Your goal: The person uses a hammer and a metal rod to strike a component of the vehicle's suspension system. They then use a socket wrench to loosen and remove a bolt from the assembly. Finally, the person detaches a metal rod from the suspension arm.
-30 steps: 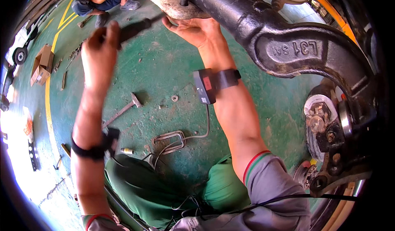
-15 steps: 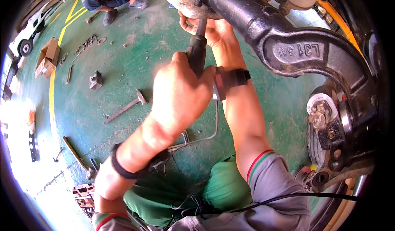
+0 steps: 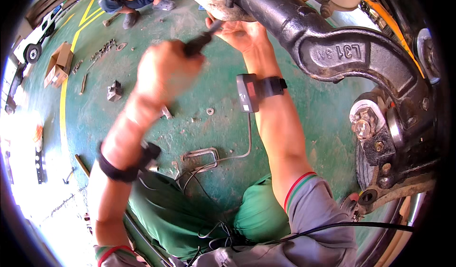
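Fingers of our left hand (image 3: 167, 71) grip the dark tool (image 3: 198, 44); we best steady its tip near our right hand (image 3: 245, 37) at twelve o'clock, whose hold we cannot tell.

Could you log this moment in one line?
left grip: holds tool | right grip: below pale part | washer: on floor

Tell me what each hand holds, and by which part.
The left hand grips a screwdriver-like tool by its dark handle. Whether the right hand, at the pale metal plate, holds anything cannot be told.
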